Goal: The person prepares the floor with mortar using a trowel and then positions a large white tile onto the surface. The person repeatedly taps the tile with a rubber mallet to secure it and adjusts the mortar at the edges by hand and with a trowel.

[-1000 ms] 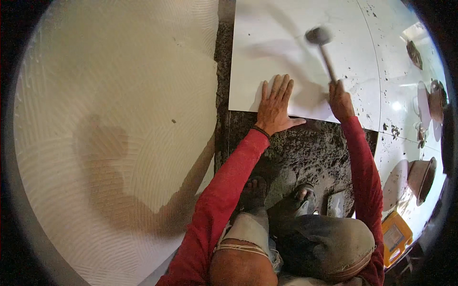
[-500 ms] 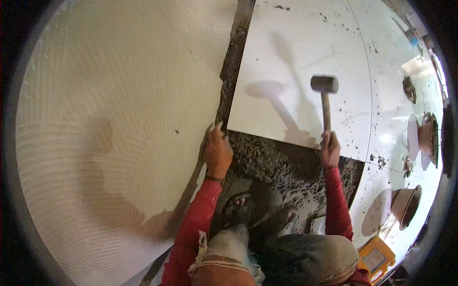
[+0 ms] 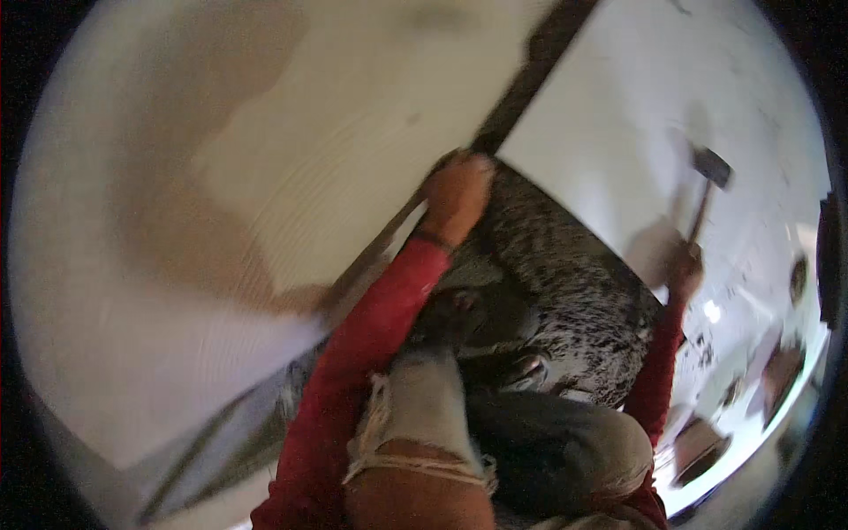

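no package, label, sign or screen can be seen anywhere around the big white tile [image 3: 636, 115] at the upper right. the small dark shapes below and to the right of this tile, near the rim of the picture, are too blurred to tell what they are.
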A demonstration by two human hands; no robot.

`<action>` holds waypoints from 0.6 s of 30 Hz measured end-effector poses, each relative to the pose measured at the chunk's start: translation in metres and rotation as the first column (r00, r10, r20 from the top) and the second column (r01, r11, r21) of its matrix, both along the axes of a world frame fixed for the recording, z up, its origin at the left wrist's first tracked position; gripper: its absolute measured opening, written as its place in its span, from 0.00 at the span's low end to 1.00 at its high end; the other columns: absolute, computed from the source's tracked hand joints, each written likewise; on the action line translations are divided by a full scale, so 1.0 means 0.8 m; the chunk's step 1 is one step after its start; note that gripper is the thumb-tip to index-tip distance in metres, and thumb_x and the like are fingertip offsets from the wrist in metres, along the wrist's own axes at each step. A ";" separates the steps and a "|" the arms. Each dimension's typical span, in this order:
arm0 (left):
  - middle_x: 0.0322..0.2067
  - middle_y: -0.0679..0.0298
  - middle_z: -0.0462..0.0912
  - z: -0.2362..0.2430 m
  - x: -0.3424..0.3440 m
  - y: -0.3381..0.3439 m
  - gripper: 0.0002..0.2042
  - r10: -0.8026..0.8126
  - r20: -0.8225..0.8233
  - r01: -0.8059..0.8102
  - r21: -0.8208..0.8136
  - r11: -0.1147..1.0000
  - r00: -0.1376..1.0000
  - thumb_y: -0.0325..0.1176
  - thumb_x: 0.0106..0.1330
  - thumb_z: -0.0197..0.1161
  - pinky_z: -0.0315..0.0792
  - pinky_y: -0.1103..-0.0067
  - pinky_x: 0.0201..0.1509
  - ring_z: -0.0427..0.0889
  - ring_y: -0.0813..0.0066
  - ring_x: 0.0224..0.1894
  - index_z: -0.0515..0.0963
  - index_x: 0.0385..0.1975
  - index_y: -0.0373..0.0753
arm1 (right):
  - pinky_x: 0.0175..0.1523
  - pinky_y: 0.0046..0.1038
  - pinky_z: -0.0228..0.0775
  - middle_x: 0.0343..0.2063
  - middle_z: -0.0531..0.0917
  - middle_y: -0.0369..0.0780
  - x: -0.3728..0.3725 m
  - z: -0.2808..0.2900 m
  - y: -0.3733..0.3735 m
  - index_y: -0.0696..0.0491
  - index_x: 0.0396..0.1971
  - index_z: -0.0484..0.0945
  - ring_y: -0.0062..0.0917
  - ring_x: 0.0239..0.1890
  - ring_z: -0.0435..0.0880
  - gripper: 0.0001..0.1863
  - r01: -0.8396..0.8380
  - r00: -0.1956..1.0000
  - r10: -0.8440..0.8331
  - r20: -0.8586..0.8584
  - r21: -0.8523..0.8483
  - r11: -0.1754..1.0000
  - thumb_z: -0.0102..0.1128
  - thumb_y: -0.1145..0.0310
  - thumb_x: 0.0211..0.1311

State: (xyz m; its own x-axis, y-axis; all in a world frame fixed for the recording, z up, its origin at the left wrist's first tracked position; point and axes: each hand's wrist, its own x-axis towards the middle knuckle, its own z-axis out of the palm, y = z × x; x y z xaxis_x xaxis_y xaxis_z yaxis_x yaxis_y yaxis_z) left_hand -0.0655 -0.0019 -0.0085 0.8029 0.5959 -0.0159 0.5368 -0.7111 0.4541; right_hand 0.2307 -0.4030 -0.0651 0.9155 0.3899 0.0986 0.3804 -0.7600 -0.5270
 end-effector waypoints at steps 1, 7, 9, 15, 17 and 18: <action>0.31 0.53 0.81 0.009 0.005 -0.007 0.06 0.023 -0.026 -0.023 0.022 1.000 0.999 0.32 0.64 0.59 0.75 0.63 0.38 0.81 0.53 0.33 0.78 0.34 0.37 | 0.37 0.32 0.72 0.29 0.81 0.41 0.016 -0.005 -0.009 0.56 0.39 0.78 0.27 0.31 0.80 0.16 -0.016 0.999 0.019 0.044 -0.075 0.997 0.52 0.58 0.67; 0.39 0.42 0.77 0.022 0.030 -0.035 0.14 0.308 0.029 -0.304 -0.102 0.947 0.951 0.26 0.57 0.56 0.77 0.58 0.41 0.81 0.46 0.39 0.73 0.42 0.26 | 0.36 0.33 0.75 0.31 0.82 0.39 0.028 -0.042 -0.063 0.55 0.42 0.77 0.26 0.29 0.81 0.16 0.034 0.978 0.087 0.188 -0.564 0.825 0.48 0.58 0.69; 0.37 0.46 0.78 0.000 0.018 -0.045 0.11 0.359 0.184 -0.382 0.109 0.918 0.915 0.26 0.58 0.56 0.76 0.57 0.37 0.81 0.48 0.37 0.74 0.40 0.29 | 0.35 0.33 0.76 0.31 0.82 0.38 0.026 -0.034 -0.075 0.55 0.43 0.76 0.26 0.29 0.81 0.16 0.046 0.960 0.153 0.232 -0.675 0.737 0.46 0.58 0.69; 0.30 0.52 0.80 0.011 -0.044 -0.064 0.08 0.507 0.238 -0.506 -0.069 0.860 0.829 0.34 0.65 0.56 0.72 0.58 0.28 0.80 0.51 0.26 0.73 0.36 0.37 | 0.32 0.41 0.79 0.23 0.83 0.45 0.018 -0.033 -0.028 0.54 0.36 0.80 0.39 0.28 0.85 0.22 0.096 0.908 0.159 0.387 -0.562 0.821 0.48 0.49 0.68; 0.26 0.54 0.80 0.033 -0.086 -0.076 0.06 0.522 0.181 -0.522 -0.052 0.851 0.834 0.33 0.66 0.57 0.73 0.58 0.29 0.80 0.51 0.27 0.74 0.35 0.39 | 0.37 0.43 0.79 0.31 0.84 0.47 0.026 -0.016 -0.010 0.53 0.47 0.75 0.44 0.34 0.85 0.26 0.086 0.982 0.044 0.185 -0.640 0.764 0.49 0.44 0.65; 0.30 0.54 0.81 0.045 -0.108 -0.079 0.08 0.518 0.143 -0.526 0.022 0.850 0.844 0.33 0.66 0.58 0.74 0.60 0.31 0.81 0.53 0.30 0.74 0.39 0.37 | 0.39 0.41 0.80 0.32 0.82 0.48 0.033 -0.022 -0.023 0.52 0.56 0.70 0.43 0.35 0.85 0.33 0.080 0.984 0.045 0.170 -0.662 0.745 0.53 0.41 0.61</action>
State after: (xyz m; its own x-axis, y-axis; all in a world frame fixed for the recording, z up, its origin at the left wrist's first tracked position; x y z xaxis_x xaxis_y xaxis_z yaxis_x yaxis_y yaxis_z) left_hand -0.1519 -0.0651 0.0273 0.3658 0.9239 0.1122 0.7766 -0.3694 0.5103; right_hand 0.2573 -0.4217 -0.0831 0.9170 0.3976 -0.0307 0.3962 -0.8998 0.1827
